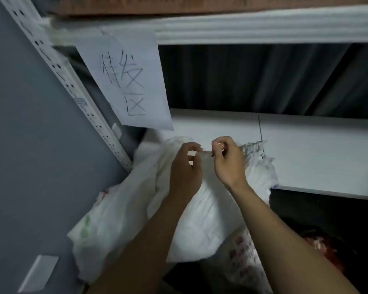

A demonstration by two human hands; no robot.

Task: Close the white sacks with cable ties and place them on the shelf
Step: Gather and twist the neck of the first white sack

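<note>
In mid-frame the left hand (185, 168) and right hand (228, 164) were close together, the fingers of both curled and pinching the bunched neck of the white woven plastic sack (202, 215). The sack slumped below them. Its frayed mouth rested on the front edge of the white metal shelf (317, 149) at centre right, where a thin dark cable tie (260, 130) stood up from the fringe. The cloth looked soft, limp and slightly slick, and the fill looked bulky and probably fairly heavy. The gathered neck seemed the surest hold for cinching, while lifting would likely need one hand under the belly.
</note>
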